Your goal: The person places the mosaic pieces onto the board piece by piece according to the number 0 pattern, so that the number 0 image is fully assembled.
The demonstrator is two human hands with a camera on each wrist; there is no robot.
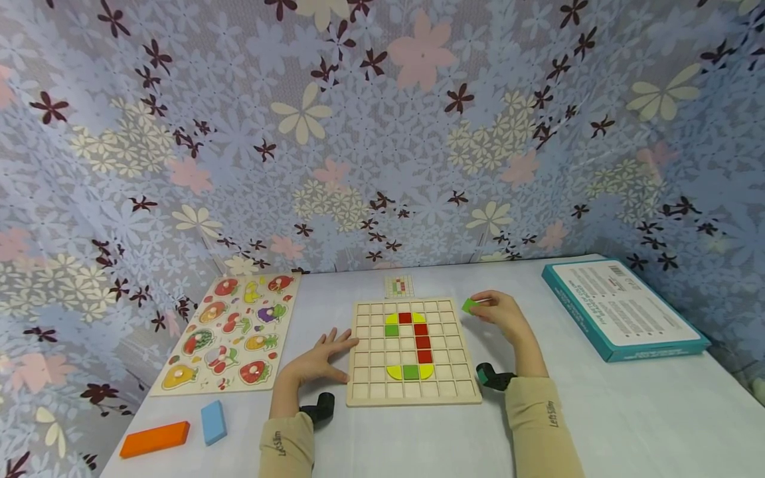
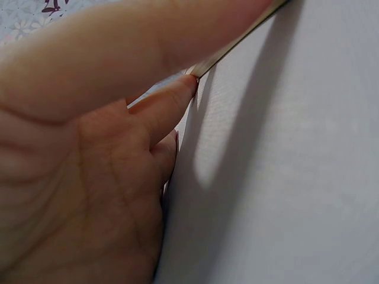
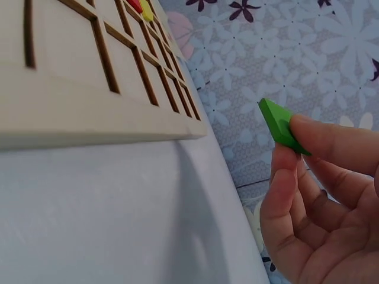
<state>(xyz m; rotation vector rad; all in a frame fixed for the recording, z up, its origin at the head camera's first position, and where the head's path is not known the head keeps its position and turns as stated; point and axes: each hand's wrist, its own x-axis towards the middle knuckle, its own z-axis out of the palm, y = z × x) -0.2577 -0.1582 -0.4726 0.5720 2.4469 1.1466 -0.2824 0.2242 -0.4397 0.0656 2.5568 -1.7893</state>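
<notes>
In the head view a wooden grid board (image 1: 367, 392) lies on the table, with red, yellow and green tiles in some of its squares. Red tiles (image 1: 423, 342) run down the right of the pattern, and yellow rounded ones sit at its corners. My left hand (image 1: 315, 360) lies at the board's left edge, fingers spread, the thumb and a fingertip at the rim. Just off the board's upper right corner, my right hand (image 1: 501, 315) pinches a green tile (image 3: 279, 125) between thumb and fingers, raised above the table in the right wrist view.
Behind the board lies a small pattern card (image 1: 398, 287). To the left are a fruit puzzle board (image 1: 239, 338), a blue block (image 1: 213, 423) and an orange block (image 1: 155, 439). A teal and white box (image 1: 624, 309) lies at the right, and a flowered cloth hangs behind.
</notes>
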